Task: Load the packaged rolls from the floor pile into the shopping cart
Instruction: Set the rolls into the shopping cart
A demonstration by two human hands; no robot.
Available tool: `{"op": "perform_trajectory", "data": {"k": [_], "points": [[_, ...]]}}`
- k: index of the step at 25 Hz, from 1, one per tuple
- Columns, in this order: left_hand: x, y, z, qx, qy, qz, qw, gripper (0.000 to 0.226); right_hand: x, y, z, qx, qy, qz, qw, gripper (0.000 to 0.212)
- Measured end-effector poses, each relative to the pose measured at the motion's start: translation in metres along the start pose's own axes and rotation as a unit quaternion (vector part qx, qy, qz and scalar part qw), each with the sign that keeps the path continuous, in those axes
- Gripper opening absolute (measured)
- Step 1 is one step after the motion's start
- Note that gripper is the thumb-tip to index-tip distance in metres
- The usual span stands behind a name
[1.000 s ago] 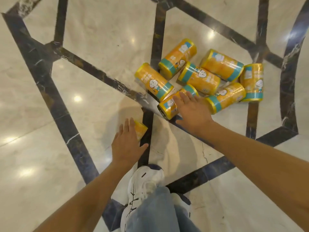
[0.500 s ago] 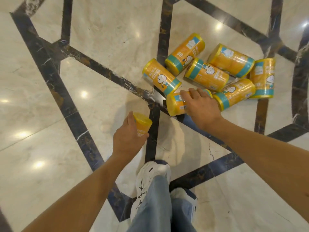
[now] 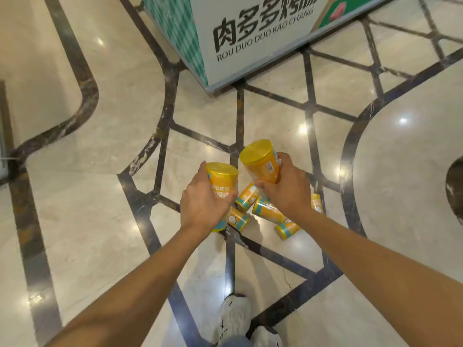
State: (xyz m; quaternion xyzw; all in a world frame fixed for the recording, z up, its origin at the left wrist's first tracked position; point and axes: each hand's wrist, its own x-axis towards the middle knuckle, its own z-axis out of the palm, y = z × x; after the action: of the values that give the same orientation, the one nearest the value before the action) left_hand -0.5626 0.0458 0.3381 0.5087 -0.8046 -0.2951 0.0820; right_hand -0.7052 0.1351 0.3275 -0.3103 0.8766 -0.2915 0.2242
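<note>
A person's left hand and right hand each gripped a yellow packaged roll, fingers curled round it: the left roll and the right roll, which was slightly higher. Below, the floor pile of rolls lay on polished cream marble floor inlaid with dark bands. A kiosk lettered ROU DUO DUO KAO CHANG stood beyond, and ceiling lights glinted off the stone.
</note>
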Motion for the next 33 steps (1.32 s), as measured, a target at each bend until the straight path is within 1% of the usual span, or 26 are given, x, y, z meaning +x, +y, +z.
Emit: {"op": "perform_trajectory", "data": {"k": [1, 4, 8, 10, 12, 14, 16, 18, 21, 22, 24, 26, 28, 31, 33], "points": [[0.003, 0.027, -0.026, 0.004, 0.016, 0.022, 1.0, 0.088, 0.001, -0.019, -0.029, 0.024, 0.021, 0.01, 0.999, 0.061], [0.003, 0.121, -0.116, -0.015, 0.071, 0.086, 0.994, 0.076, -0.01, -0.089, -0.139, 0.077, 0.095, 0.004, 0.992, 0.059], [-0.025, 0.243, -0.218, -0.069, 0.123, 0.167, 0.976, 0.066, -0.047, -0.164, -0.28, 0.141, 0.189, -0.036, 0.971, 0.06], [-0.044, 0.293, -0.254, -0.087, 0.14, 0.213, 0.963, 0.057, -0.068, -0.186, -0.337, 0.17, 0.223, -0.044, 0.959, 0.064], [-0.068, 0.342, -0.284, -0.11, 0.153, 0.265, 0.946, 0.056, -0.097, -0.199, -0.392, 0.197, 0.256, -0.046, 0.945, 0.068], [-0.093, 0.386, -0.307, -0.115, 0.153, 0.323, 0.927, 0.057, -0.129, -0.2, -0.439, 0.222, 0.299, -0.04, 0.927, 0.07], [-0.117, 0.423, -0.317, -0.127, 0.142, 0.365, 0.911, 0.053, -0.163, -0.194, -0.474, 0.229, 0.341, -0.028, 0.911, 0.069], [-0.141, 0.454, -0.312, -0.145, 0.106, 0.395, 0.901, 0.051, -0.202, -0.179, -0.498, 0.225, 0.391, -0.001, 0.893, 0.067], [-0.193, 0.491, -0.291, -0.18, 0.027, 0.459, 0.87, 0.065, -0.275, -0.152, -0.522, 0.221, 0.471, 0.056, 0.852, 0.068], [-0.214, 0.499, -0.284, -0.19, -0.01, 0.482, 0.855, 0.063, -0.302, -0.145, -0.525, 0.212, 0.501, 0.081, 0.835, 0.066], [-0.26, 0.506, -0.269, -0.206, -0.089, 0.517, 0.826, 0.053, -0.36, -0.132, -0.524, 0.191, 0.562, 0.133, 0.793, 0.064], [-0.305, 0.503, -0.256, -0.21, -0.156, 0.541, 0.799, 0.052, -0.418, -0.126, -0.512, 0.179, 0.598, 0.185, 0.759, 0.064], [-0.362, 0.488, -0.246, -0.223, -0.233, 0.573, 0.754, 0.053, -0.486, -0.126, -0.487, 0.163, 0.639, 0.237, 0.713, 0.065], [-0.454, 0.447, -0.241, -0.224, -0.339, 0.625, 0.667, 0.054, -0.587, -0.136, -0.435, 0.136, 0.7, 0.316, 0.626, 0.064], [-0.513, 0.412, -0.247, -0.214, -0.399, 0.646, 0.615, 0.06, -0.652, -0.151, -0.398, 0.12, 0.721, 0.368, 0.575, 0.061]]}}
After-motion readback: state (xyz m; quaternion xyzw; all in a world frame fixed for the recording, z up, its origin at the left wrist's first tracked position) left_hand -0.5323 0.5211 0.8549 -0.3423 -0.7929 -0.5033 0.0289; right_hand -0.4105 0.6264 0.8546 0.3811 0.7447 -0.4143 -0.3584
